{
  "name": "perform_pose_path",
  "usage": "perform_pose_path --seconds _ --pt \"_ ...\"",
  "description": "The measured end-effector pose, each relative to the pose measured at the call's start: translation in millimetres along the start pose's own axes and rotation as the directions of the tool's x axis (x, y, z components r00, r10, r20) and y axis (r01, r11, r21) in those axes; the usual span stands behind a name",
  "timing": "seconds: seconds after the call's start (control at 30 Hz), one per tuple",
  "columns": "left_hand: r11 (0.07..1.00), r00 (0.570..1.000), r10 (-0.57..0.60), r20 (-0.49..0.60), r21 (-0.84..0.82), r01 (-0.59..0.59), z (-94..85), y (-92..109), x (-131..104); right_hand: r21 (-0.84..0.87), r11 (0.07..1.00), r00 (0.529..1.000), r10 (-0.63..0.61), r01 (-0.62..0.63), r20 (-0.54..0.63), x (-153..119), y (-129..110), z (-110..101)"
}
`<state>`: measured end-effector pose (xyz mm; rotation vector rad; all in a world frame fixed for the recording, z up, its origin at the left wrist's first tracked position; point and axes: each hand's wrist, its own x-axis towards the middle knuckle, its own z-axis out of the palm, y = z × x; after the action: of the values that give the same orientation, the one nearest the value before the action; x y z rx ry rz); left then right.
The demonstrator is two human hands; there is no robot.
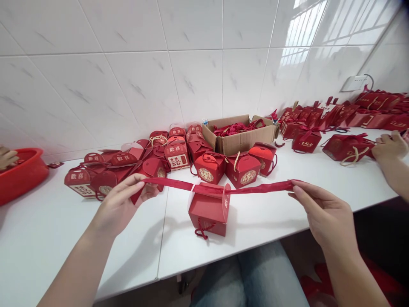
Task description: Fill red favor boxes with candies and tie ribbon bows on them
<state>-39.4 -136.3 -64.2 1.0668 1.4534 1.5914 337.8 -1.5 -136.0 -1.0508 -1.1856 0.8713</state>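
A red ribbon (262,188) is stretched nearly level between my two hands. It runs across the top of a small red gift box (209,209), which stands on the white table with a dark red cord loop hanging at its front. My left hand (124,202) pinches the ribbon's left end between thumb and fingers. The right end is pinched in my right hand (326,211). Both hands are raised above the table, one on each side of the box and apart from it.
Behind the box stand several red gift boxes (177,155) and a cardboard carton (246,143) of red ribbons. A red basin (24,175) is at far left, with part of another person's hand. At right, another person's hand (391,145) is beside a ribboned box (348,147). The table's front edge runs above my knees.
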Motion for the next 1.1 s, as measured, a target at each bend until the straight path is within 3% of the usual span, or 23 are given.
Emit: perform_pose_path --seconds 0.2,0.33,0.5,0.67,0.77,0.93,1.03,1.1 --pt "0.994 0.973 0.051 -0.224 -0.079 -0.071 -9.2 15 14 -0.055 0.977 0.978 -0.205 0.207 0.042 -3 -44 25" --pt "0.982 0.982 0.061 -0.18 -0.166 -0.092 0.7 36 25 -0.031 0.939 0.939 -0.343 0.343 0.019 -2 -62 44" --pt "0.974 0.99 0.094 -0.101 -0.196 -0.112 30.2 66 28 0.079 0.931 0.928 -0.362 0.355 0.091 6 -80 66" --pt "0.961 0.973 0.23 0.007 -0.156 -0.226 67.7 84 27 0.181 0.944 0.917 -0.315 0.276 0.243 30 -104 87" --pt "0.958 0.957 0.271 0.106 -0.13 -0.257 87.2 94 27 0.229 0.96 0.902 -0.235 0.158 0.361 42 -115 97" --pt "0.974 0.952 0.213 0.222 0.026 -0.224 114.1 115 28 0.26 0.96 0.82 -0.064 -0.105 0.568 45 -133 103" --pt "0.965 0.963 0.181 0.199 0.154 -0.213 126.3 124 26 0.266 0.937 0.823 0.037 -0.225 0.567 43 -139 101" --pt "0.953 0.966 0.181 0.184 0.211 -0.218 130.7 126 24 0.263 0.94 0.839 0.043 -0.218 0.542 42 -141 98"
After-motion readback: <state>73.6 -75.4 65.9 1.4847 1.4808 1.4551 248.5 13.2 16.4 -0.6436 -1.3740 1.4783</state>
